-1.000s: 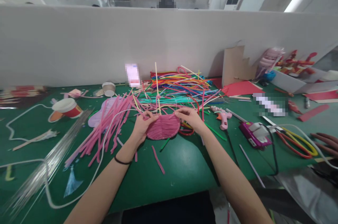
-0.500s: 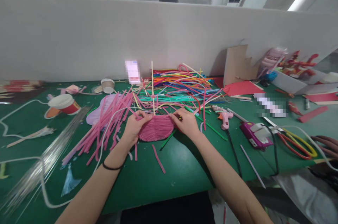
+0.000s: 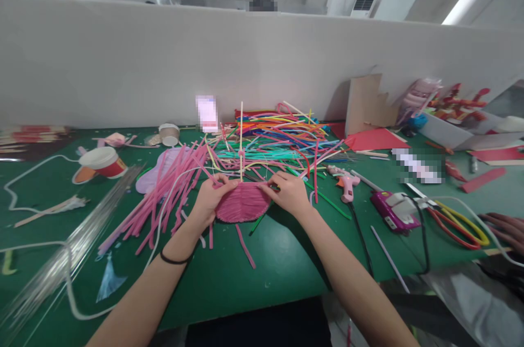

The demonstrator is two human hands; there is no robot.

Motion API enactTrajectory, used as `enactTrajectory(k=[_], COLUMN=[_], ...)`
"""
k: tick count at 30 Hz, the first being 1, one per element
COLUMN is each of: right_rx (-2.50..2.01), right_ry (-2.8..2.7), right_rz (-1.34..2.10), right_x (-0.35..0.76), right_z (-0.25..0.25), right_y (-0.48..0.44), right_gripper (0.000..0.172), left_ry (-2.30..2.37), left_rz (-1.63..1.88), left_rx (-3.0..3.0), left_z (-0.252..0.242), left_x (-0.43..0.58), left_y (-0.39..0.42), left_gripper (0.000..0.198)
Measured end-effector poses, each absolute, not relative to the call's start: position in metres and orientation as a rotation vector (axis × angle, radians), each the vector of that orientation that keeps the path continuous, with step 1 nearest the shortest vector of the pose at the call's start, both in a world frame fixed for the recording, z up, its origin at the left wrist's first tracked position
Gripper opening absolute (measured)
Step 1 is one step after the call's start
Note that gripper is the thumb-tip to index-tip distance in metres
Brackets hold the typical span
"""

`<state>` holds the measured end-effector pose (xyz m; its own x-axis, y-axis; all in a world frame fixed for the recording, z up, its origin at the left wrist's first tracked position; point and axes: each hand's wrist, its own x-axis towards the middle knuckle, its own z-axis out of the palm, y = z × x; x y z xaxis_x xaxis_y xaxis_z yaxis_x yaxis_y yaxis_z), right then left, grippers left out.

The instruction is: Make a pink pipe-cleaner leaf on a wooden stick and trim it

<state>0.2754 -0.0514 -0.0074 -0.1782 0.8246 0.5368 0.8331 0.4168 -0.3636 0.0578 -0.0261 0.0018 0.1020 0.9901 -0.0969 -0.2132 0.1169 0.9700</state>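
Note:
Between my hands is a pink petal-shaped piece of pipe cleaners (image 3: 242, 206) with a seam down its middle. My left hand (image 3: 213, 197) pinches its upper left edge, thumb on top. My right hand (image 3: 287, 190) grips the upper right edge, fingers curled; something small and dark shows at these fingers, too small to name. A pale stick (image 3: 241, 129) with a pink knot rises behind the piece. Loose pink pipe cleaners (image 3: 164, 197) lie left of my left hand. Below the piece is a short pink strip (image 3: 245, 246) on the green table (image 3: 262, 292).
Multicoloured pipe cleaners (image 3: 278, 134) are heaped at the back by the grey partition (image 3: 164, 58). On the right are a pink glue gun (image 3: 347, 186), a purple power strip (image 3: 393, 215) and scissors (image 3: 462, 224). A paper cup (image 3: 104, 161), wires (image 3: 85, 232) and a white cable (image 3: 67, 287) lie left.
The view has shifted slightly, so most things sit a little lower. Both hands keep their hold on the pink piece, which looks slightly more tilted.

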Motion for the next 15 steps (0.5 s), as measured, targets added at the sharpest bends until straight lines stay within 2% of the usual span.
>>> enactTrajectory(k=[15], right_rx=[-1.462], right_ry=[-1.92], right_rz=[-0.06], right_x=[0.2716], right_z=[-0.0118], right_y=[-0.0495], right_gripper=[0.046], left_ry=[1.035], left_rz=[1.135], left_rx=[0.989], left_z=[0.0003], left_x=[0.0583], left_y=[-0.026], left_gripper=[0.033])
